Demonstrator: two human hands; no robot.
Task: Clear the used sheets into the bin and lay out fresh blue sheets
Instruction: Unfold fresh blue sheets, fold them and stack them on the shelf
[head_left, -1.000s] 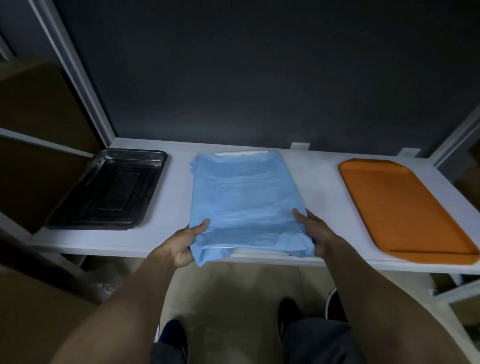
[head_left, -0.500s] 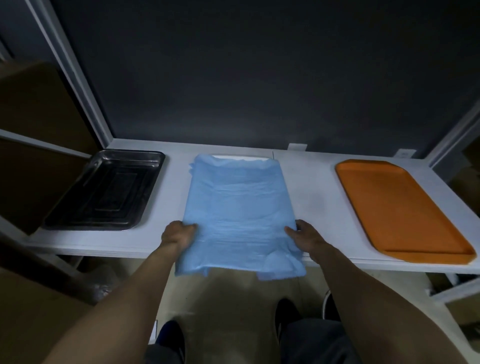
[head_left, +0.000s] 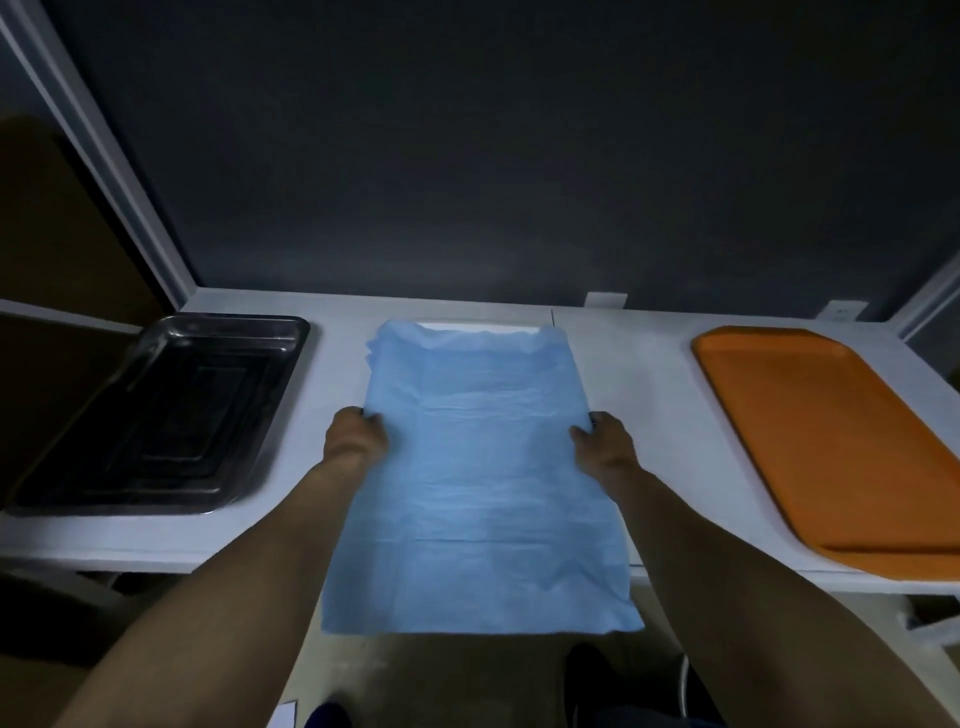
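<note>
On my feed, a white table (head_left: 639, 395) ran left to right before a dark wall. At its middle lay a blue sheet (head_left: 478, 467). Its far end covered a white tray (head_left: 478, 326), of which only the far rim showed, and its near end hung off the table's near edge. The left hand (head_left: 356, 439) gripped the sheet's left edge with curled fingers, and the right hand (head_left: 602, 444) gripped the right edge likewise. A steel tray (head_left: 156, 415) sat at the left and an orange tray (head_left: 831, 441) at the right. I could not tell whether this sheet was used or fresh. If used, the next move called for gathering it for the bin, which was out of view. If fresh, it called for sliding the sheet farther and smoothing it.
</note>
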